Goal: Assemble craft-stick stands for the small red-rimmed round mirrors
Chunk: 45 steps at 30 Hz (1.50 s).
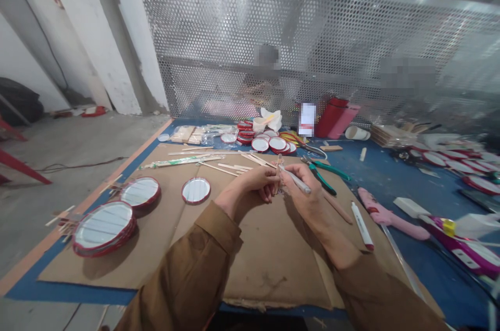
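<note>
A perforated metal screen (312,34) stands behind a blue desk (390,175), with a sheet of brown cardboard (253,253) spread as the work mat. At the centre of the frame the left hand (250,185) has its fingers pinched shut on a small thin piece (279,175), held just above the cardboard. It is too small to tell whether it is a cut stick. The right hand (308,198) has its fingers closed round a white pen (296,180), whose tip meets the piece.

The step looks like marking the piece. It would go best with both wrists resting on the cardboard, the pinch close to the pen tip so the piece cannot twist, and a light stroke.

Red-rimmed round mirrors (103,227) lie at lower left, loose wooden sticks (222,167) just above the hands, and green-handled pliers (326,172) to their right.
</note>
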{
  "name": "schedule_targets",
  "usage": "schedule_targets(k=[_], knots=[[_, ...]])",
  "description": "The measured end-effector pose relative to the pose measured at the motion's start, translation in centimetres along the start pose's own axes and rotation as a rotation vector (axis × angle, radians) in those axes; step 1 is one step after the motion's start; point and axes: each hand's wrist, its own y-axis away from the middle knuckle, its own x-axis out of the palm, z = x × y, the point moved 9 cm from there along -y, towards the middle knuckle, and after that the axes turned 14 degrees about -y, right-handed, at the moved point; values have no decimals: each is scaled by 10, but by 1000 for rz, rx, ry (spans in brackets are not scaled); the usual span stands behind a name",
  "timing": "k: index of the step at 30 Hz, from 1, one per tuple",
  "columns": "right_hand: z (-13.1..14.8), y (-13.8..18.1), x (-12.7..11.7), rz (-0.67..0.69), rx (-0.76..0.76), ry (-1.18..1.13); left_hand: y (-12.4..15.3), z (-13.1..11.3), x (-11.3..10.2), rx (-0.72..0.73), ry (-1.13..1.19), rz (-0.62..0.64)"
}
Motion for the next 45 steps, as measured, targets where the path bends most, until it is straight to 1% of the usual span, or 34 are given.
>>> schedule_targets(k=[9, 13, 16, 27, 31, 36, 40, 45], knots=[[0, 0, 0, -7, 31, -5, 1, 0, 0, -4, -21, -11], [0, 0, -2, -14, 19, -4, 1, -1, 1, 7, -5, 2], [-2, 0, -2, -16, 21, -11, 1, -2, 0, 15, 4, -12], [-2, 1, -5, -38, 2, 10, 3, -3, 0, -4, 14, -2], [-2, 1, -5, -39, 11, 1, 3, -3, -1, -7, 15, 0], [-7, -1, -5, -38, 60, -19, 4, -5, -1, -4, 4, -3], [-7, -1, -6, -40, 30, 7, 4, -4, 0, -7, 12, 5], [-8, 0, -4, -24, 22, 10, 4, -2, -2, 3, 24, -23]])
